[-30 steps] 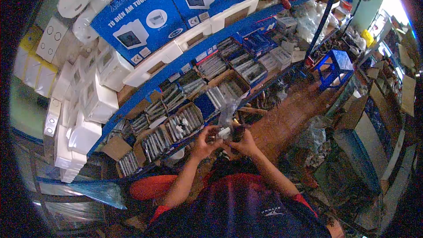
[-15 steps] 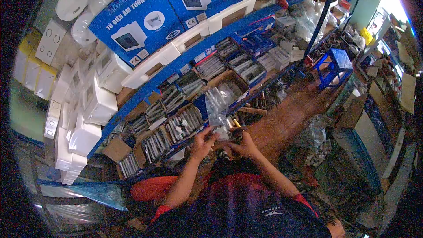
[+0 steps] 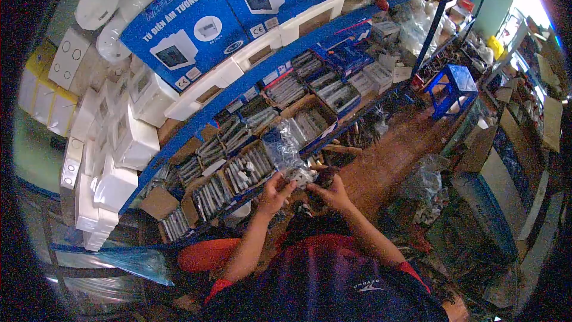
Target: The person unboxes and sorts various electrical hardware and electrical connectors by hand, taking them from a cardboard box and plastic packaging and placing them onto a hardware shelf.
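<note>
Between my hands is a clear plastic bag [image 3: 283, 148], its loose part lying up toward the cardboard boxes on the shelf. Small whitish pieces [image 3: 302, 175] show at its lower end; I cannot make out their kind. My left hand [image 3: 274, 194] is closed, thumb and fingers pinching the bag's lower left side. On the other side my right hand [image 3: 331, 193] is closed too, its thumb pressed toward the whitish pieces. Against its fingers is a dark rounded thing [image 3: 326, 175], too blurred to name.
Cardboard boxes of wrapped flat packs [image 3: 247, 167] line the shelf ahead. White plastic enclosures [image 3: 134, 134] and blue printed cartons [image 3: 173, 36] stand above, at left. A blue stool [image 3: 453, 90] is on the brown floor [image 3: 381, 161]. Opened cartons [image 3: 506, 161] crowd the right.
The bag's loose part has shifted left and down, uncovering more of the open box behind it. The whitish pieces show more plainly between my hands. The right hand has turned slightly.
</note>
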A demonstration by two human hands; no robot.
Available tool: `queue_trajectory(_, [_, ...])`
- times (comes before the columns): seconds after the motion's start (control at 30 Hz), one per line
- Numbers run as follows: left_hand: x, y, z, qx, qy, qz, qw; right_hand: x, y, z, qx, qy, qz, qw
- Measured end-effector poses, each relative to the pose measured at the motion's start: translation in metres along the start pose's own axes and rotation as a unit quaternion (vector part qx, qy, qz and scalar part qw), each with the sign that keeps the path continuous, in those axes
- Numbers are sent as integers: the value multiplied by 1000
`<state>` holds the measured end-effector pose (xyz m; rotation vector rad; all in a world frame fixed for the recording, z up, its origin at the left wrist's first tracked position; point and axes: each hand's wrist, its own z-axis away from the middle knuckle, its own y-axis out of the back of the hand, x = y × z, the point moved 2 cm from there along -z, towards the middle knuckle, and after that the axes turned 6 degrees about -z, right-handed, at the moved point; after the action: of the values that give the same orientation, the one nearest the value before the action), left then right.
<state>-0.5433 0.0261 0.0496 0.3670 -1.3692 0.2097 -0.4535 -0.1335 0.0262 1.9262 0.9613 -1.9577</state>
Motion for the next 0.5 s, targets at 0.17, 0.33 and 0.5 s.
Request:
queue_trajectory(0.17, [8,-1,3,32,17,3,999,3,-2,2,-24,-34,-2,999])
queue_trajectory(0.33, [20,-5,3,11,-11,2,1000,11,1,4,-45,-95,-35,994])
queue_trajectory(0.5, [22,0,6,-5,50,-30,998,-6,-4,2,-43,-98,-66,992])
